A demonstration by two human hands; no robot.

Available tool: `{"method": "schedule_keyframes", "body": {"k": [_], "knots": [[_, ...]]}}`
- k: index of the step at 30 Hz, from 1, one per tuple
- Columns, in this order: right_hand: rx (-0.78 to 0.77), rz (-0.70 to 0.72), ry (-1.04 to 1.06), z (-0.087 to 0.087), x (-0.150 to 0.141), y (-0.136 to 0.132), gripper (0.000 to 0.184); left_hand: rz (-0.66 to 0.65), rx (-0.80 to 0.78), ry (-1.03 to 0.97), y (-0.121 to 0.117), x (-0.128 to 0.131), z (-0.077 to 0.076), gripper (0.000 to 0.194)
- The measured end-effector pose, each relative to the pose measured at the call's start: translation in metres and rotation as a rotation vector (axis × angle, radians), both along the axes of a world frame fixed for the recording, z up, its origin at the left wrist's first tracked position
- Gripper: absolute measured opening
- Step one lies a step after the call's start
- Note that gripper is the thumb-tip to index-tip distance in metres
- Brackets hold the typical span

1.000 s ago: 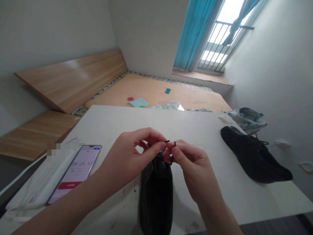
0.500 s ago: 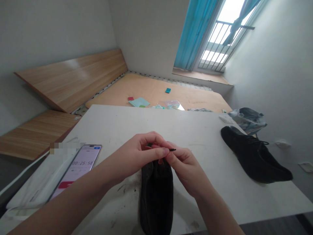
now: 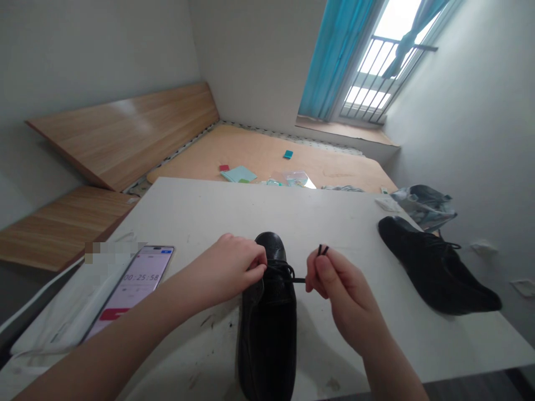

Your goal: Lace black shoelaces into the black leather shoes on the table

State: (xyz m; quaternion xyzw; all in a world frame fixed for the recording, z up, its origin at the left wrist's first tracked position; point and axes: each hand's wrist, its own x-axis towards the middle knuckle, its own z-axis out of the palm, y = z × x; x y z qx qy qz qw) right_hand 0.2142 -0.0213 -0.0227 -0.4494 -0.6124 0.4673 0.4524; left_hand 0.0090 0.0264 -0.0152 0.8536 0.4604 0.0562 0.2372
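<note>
A black lace-up shoe [image 3: 270,345] stands on the white table in front of me, its toe pointing away. My right hand [image 3: 336,284] is out to the shoe's right, fingers closed on a black shoelace [image 3: 299,280] that runs taut from the shoe's lacing. Two short bits of lace stick up above my right thumb. At the left side of the lacing, my left hand [image 3: 240,262] is closed in a pinch; the lace between its fingers is mostly hidden. Farther right on the table lies a second black shoe [image 3: 434,267] with its lace tied.
On the left a phone [image 3: 134,289] showing a timer leans on a white box-like object [image 3: 71,312] with a cable. Behind the table [image 3: 200,206] is a bed [image 3: 251,145] with small cards and packets. A plastic bag [image 3: 426,203] stands at the right edge.
My hands were together over the shoe's lacing. Now they are apart, the right hand drawn out to the right with the lace, the left slightly leftward, and the toe and lacing show.
</note>
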Motion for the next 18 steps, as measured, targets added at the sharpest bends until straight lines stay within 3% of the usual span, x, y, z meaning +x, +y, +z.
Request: {"method": "schedule_keyframes", "body": {"k": [4,9,10,12,14,18], "knots": [[0.107,-0.014,-0.231,-0.005,-0.002,-0.007,0.036,0.037,-0.016,-0.032,-0.003,0.002,0.003,0.017],[0.048,-0.021,-0.168,-0.007,0.006,-0.009,0.038,-0.059,-0.011,-0.128,-0.007,-0.002,0.008,0.011],[0.01,0.011,-0.124,-0.005,0.008,-0.011,0.038,-0.102,-0.017,-0.157,-0.008,-0.004,0.007,0.021],[-0.078,0.081,0.011,0.001,0.01,-0.016,0.04,-0.19,-0.086,-0.191,-0.007,-0.006,0.003,0.059],[-0.159,0.166,0.143,0.009,0.006,-0.023,0.044,-0.24,-0.174,-0.18,-0.006,-0.007,-0.003,0.081],[-0.154,0.605,0.166,0.017,-0.017,-0.037,0.046,-0.177,-0.168,-0.125,-0.004,0.0,-0.012,0.08]]}}
